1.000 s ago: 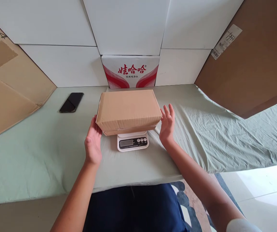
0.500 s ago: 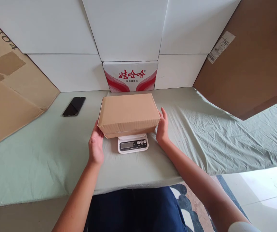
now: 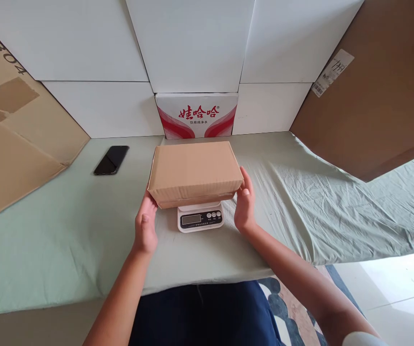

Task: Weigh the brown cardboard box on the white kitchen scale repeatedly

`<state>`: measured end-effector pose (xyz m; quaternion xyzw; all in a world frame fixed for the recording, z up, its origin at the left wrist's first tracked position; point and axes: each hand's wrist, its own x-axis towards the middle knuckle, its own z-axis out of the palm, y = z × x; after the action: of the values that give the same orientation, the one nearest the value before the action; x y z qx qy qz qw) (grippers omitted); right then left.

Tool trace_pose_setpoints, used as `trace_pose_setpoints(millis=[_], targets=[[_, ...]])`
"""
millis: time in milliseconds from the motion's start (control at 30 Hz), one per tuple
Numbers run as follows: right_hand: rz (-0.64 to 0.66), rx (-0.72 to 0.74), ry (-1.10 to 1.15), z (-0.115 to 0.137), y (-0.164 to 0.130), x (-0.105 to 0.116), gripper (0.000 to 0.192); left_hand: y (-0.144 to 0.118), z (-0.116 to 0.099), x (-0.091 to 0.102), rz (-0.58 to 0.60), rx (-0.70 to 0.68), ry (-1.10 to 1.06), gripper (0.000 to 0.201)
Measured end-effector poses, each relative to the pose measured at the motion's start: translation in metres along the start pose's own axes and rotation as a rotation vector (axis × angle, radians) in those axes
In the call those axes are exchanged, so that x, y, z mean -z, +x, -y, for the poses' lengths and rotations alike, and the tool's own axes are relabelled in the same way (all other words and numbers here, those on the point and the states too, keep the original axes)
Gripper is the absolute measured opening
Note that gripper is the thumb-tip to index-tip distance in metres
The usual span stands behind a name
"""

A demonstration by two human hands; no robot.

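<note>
A closed brown cardboard box [image 3: 195, 166] is over a small white kitchen scale [image 3: 201, 219], covering its weighing platform. The scale's front panel, with a blank-looking display and buttons, shows below the box. My left hand [image 3: 146, 223] grips the box's left side, its fingers partly hidden behind and under the lower corner. At the opposite end, my right hand [image 3: 245, 199] holds the right side, fingers along the edge and thumb toward me. Whether the box's weight rests on the scale I cannot tell.
A black phone [image 3: 111, 160] lies to the left on the green cloth [image 3: 66, 216]. Behind the box stands a white and red printed carton [image 3: 196, 115] against white panels. Large cardboard sheets flank the left [image 3: 19, 139] and right [image 3: 376, 96]. The cloth is wrinkled at right.
Both hands have slid slightly toward me along the box's sides. Box and scale sit a touch lower and farther right in view, as does the background.
</note>
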<state>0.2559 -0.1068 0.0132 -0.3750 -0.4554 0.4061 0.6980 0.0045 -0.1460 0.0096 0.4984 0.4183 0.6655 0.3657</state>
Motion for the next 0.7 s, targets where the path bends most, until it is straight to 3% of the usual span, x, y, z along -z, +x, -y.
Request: trace_pose_setpoints(millis=[167,300,400,500,600,700], targets=[[0.118,0.048,-0.124,0.018,-0.015,-0.014,0.061,-0.004,0.003,0.0,0.069,-0.031,0.013,0.085],[0.136,0.054,-0.099,0.025,-0.006,-0.023,0.064,0.006,-0.001,-0.005,0.032,-0.015,-0.02,0.084],[0.124,0.1,-0.082,0.025,0.021,-0.031,0.067,0.039,-0.008,-0.015,0.022,-0.032,-0.062,0.081],[0.15,0.144,-0.063,0.015,0.062,-0.04,0.071,0.087,-0.005,-0.027,0.02,-0.08,-0.085,0.081],[0.181,0.138,-0.062,-0.007,0.1,-0.047,0.077,0.127,0.016,-0.037,-0.013,-0.061,-0.117,0.082],[0.158,0.118,-0.097,-0.034,0.121,-0.047,0.081,0.144,0.047,-0.04,-0.061,-0.01,-0.151,0.087]])
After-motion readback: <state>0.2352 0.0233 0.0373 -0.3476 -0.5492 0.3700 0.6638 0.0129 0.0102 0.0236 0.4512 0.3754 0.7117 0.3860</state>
